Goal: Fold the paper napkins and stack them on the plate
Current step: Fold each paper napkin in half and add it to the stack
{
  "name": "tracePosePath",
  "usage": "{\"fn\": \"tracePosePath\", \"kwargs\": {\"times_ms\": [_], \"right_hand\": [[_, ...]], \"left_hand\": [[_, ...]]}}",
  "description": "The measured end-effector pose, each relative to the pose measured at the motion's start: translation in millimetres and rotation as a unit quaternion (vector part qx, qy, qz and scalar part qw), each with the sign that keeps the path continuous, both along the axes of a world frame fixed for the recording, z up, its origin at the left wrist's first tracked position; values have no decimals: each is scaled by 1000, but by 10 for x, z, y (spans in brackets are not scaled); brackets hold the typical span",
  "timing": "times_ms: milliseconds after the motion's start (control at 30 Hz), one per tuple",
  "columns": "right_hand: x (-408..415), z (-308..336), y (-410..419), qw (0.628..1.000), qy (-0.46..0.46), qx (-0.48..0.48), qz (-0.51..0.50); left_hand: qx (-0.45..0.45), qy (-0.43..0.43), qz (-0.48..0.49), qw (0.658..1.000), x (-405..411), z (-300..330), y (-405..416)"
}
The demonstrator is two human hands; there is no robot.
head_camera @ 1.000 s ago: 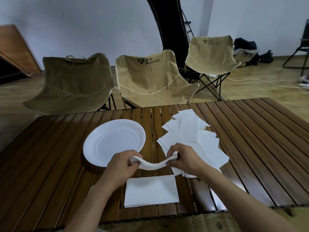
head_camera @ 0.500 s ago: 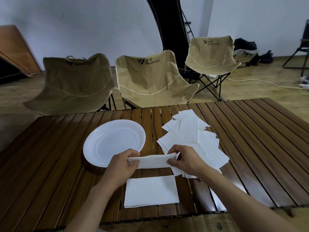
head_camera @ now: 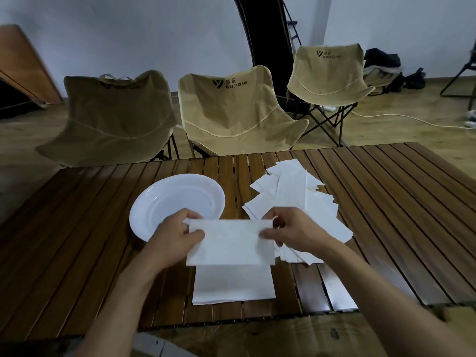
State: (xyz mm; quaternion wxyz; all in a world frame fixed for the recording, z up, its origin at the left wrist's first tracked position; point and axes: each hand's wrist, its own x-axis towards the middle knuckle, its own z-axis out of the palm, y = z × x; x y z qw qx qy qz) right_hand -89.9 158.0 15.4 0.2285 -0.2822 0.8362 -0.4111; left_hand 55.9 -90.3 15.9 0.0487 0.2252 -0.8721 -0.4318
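Observation:
A white paper napkin (head_camera: 230,242) hangs spread flat in the air over the table, facing me. My left hand (head_camera: 177,237) pinches its upper left corner and my right hand (head_camera: 291,231) pinches its upper right corner. Below it another white napkin (head_camera: 233,286) lies flat on the wooden slats near the front edge. The white plate (head_camera: 177,199) sits left of centre with nothing on it; my left hand covers its near rim. A loose pile of white napkins (head_camera: 296,199) spreads out to the right of the plate, partly behind my right hand.
The slatted wooden table (head_camera: 386,202) fills the foreground. Three tan folding camp chairs (head_camera: 231,112) stand along its far side. A white cable (head_camera: 412,119) runs across the floor at right, with dark bags by the wall.
The napkin was a sagging narrow strip between my hands a second ago. It has been pulled taut and opened downward into a wide flat sheet, and both hands have drawn slightly toward me.

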Motion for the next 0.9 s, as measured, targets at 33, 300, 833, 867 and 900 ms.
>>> {"fn": "tracePosePath", "kwargs": {"times_ms": [33,300,833,867,900], "right_hand": [[38,-25,13,998,-43,33,13],[221,-406,-135,969,40,236,62],[-499,-489,129,918,186,234,-259],[-532,-490,127,927,164,217,-257],[-565,-490,128,935,147,206,-249]], "left_hand": [[22,-58,-22,998,42,-29,-4],[-157,-196,-114,961,127,-383,46],[-287,-57,-110,950,-101,-272,355],[-284,-59,-111,951,-108,-283,355],[-281,-60,-109,952,-117,-290,348]]}}
